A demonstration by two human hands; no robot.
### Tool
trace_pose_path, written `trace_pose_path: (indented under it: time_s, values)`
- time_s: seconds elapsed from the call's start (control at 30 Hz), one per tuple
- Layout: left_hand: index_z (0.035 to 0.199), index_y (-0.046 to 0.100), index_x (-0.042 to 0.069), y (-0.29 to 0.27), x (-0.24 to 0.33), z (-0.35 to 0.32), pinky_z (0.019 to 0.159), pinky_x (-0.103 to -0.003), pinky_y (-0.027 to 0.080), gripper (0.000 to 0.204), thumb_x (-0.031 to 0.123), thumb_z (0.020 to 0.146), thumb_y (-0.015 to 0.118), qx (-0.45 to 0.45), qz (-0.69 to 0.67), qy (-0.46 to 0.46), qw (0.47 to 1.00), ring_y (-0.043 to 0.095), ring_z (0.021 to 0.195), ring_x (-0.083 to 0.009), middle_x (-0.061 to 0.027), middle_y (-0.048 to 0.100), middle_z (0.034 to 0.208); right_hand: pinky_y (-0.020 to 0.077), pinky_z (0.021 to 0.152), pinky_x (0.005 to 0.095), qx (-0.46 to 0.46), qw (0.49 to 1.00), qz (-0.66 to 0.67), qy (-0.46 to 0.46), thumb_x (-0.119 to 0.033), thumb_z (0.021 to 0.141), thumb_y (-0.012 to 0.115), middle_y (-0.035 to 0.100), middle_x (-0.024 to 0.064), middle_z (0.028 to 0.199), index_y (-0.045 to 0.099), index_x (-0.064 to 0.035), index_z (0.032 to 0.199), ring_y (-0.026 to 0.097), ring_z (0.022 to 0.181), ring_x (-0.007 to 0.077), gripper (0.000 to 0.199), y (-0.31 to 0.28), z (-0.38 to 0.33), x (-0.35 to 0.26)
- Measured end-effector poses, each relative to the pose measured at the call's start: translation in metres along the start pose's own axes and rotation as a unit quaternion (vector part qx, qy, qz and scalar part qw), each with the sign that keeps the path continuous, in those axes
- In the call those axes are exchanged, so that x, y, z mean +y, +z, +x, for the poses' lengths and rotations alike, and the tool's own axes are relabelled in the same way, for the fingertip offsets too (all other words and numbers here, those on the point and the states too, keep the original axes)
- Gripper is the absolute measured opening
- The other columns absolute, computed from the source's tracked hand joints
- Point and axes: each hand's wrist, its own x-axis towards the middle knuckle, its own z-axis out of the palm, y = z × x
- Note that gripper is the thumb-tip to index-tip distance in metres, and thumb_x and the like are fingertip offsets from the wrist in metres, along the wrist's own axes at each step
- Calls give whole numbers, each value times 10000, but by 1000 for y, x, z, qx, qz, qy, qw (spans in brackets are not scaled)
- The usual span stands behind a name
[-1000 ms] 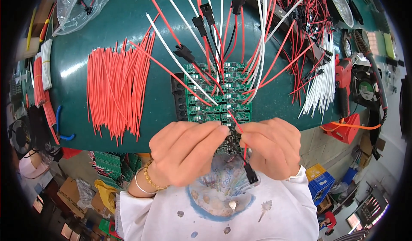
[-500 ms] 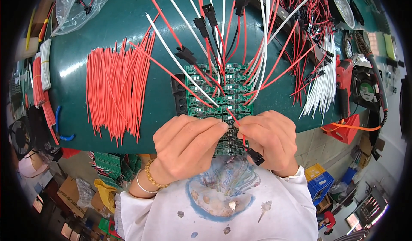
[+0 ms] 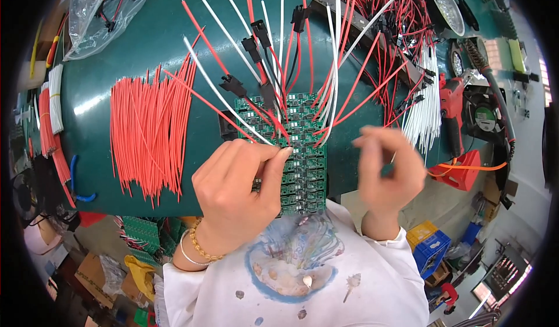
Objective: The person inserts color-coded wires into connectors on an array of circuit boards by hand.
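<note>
My left hand (image 3: 236, 190) is pinching its fingertips together over the green circuit boards (image 3: 315, 176); I'm not seeing what's between them. My right hand (image 3: 391, 173) is hovering rightward, blurred fingers parted, grip unclear.

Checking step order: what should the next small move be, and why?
Perhaps bring the right hand to the white wire bundle: it is off the circuit boards, on the bundle's side, while the left hand is at the boards, whose nearer rows look wireless.
</note>
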Motion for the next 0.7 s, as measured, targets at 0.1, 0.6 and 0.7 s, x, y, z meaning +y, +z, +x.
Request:
trace_pose_path:
  time_s: [0.1, 0.6, 0.7]
  values:
    - [739, 600, 27, -13, -1, -4, 499, -322, 397, 154, -15, 716, 746, -33, 9, 1, 999, 518, 545, -225, -60, 544, 632, 340, 445, 226, 62, 986, -139, 69, 8, 769, 690, 596, 15, 643, 664, -23, 827, 460, 477, 79, 70, -18, 13, 21]
    - [1143, 559, -94, 3, -7, -1, 1000, -513, 315, 311, 107, 910, 509, -43, 148, 65, 986, 503, 1156, -399, -234, 572, 1183, 418, 468, 298, -38, 963, -245, 108, -124, 833, 654, 620, 41, 588, 600, -22, 755, 585, 484, 171, 140, -12, 41, 38]
    - [1135, 566, -94, 1, -8, -2, 1024, -538, 293, 314, 117, 908, 515, -46, 155, 63, 985, 492, 1175, -403, -235, 568, 1202, 322, 480, 164, -1, 974, 40, 221, -66, 896, 621, 625, 15, 631, 613, 23, 817, 499, 537, -3, 119, -27, 29, 36]
